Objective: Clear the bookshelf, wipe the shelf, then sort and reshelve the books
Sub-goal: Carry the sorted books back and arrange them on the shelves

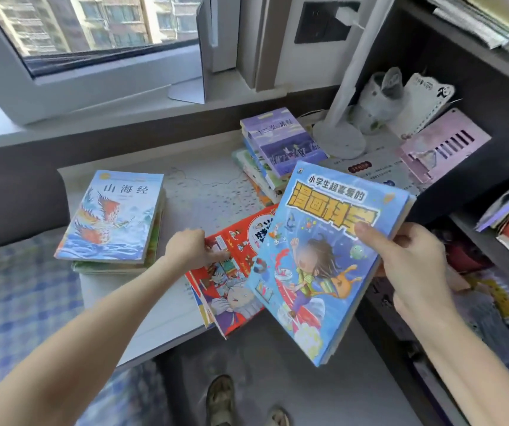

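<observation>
Blue glossy comic book (324,256) is gripped in the right hand (413,262), probably headed for a pile; fingers (214,256) of the left hand (187,247) pinch the red picture book (234,290), steadying it on the desk (210,186).

A book stack (281,142) lies on the desk (210,186), beside the bookshelf (477,66).
</observation>
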`<state>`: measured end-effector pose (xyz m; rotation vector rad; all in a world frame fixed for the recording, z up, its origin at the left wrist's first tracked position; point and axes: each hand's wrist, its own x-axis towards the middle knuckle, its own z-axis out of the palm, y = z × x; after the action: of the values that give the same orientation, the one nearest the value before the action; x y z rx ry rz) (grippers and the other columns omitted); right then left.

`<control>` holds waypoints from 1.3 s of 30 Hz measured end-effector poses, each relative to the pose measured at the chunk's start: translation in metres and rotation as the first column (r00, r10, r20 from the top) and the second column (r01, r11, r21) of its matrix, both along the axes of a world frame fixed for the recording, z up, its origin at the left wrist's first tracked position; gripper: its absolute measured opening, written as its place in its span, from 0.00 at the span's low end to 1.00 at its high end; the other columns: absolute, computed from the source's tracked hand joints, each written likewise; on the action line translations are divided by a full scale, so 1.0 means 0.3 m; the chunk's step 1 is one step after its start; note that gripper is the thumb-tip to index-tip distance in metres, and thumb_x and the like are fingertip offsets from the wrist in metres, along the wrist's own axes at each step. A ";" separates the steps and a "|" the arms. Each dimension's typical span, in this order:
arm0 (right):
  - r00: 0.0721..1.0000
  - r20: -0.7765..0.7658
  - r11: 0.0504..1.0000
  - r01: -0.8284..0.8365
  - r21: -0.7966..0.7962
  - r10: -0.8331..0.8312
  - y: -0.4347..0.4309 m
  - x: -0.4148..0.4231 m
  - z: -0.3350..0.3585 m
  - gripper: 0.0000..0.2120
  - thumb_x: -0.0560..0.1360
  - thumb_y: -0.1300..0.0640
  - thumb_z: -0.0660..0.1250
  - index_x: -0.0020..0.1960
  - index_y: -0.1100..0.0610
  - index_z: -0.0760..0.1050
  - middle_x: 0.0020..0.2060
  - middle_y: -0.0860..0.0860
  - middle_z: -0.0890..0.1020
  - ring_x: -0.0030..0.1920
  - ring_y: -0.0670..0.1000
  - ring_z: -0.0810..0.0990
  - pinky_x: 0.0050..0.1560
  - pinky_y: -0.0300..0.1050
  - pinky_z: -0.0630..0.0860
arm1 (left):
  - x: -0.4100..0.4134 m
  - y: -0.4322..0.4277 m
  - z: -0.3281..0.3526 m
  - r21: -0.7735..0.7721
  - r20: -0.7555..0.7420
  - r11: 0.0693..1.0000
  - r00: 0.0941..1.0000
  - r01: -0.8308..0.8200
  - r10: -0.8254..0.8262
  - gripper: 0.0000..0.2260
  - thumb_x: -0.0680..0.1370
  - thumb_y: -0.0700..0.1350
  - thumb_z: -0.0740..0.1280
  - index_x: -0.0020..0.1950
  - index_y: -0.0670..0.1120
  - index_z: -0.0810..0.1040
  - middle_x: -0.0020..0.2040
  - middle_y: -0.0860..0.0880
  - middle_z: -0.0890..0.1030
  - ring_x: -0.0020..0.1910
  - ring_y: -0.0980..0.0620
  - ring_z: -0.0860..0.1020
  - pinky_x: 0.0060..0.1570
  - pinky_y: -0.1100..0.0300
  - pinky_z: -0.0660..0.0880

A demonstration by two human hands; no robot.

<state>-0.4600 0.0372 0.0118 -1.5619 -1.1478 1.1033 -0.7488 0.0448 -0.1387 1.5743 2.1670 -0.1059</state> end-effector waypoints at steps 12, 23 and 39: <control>0.954 -0.279 0.980 0.050 -0.194 -0.104 0.339 -0.446 -0.163 0.27 0.58 0.44 0.79 0.49 0.58 0.74 0.47 0.56 0.83 0.45 0.57 0.83 0.46 0.58 0.82 | -0.184 -0.161 0.131 0.269 0.481 0.780 0.780 -0.566 0.400 0.06 0.77 0.42 0.65 0.47 0.42 0.80 0.40 0.47 0.82 0.38 0.47 0.80 0.33 0.62 0.73; 0.976 -0.152 0.871 0.066 -0.487 -0.159 0.508 -0.696 -0.448 0.26 0.72 0.50 0.74 0.63 0.64 0.70 0.61 0.59 0.76 0.58 0.60 0.77 0.56 0.57 0.77 | -0.115 -0.060 0.048 0.175 0.358 0.962 0.924 -0.209 0.136 0.14 0.77 0.54 0.66 0.55 0.46 0.81 0.53 0.51 0.82 0.52 0.52 0.79 0.47 0.60 0.73; 0.998 0.067 0.696 0.041 -0.717 0.010 -0.042 -0.075 -0.513 0.30 0.68 0.41 0.74 0.58 0.60 0.68 0.50 0.56 0.78 0.47 0.55 0.80 0.49 0.55 0.80 | 0.080 0.190 -0.084 -0.015 0.086 0.947 0.944 0.320 -0.317 0.34 0.62 0.78 0.59 0.40 0.47 0.72 0.35 0.50 0.76 0.35 0.51 0.75 0.41 0.56 0.75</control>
<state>-0.4824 0.0246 -0.1420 -2.2104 -0.7504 1.6236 -0.7247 0.1016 -0.1639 1.8670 1.8251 -0.1694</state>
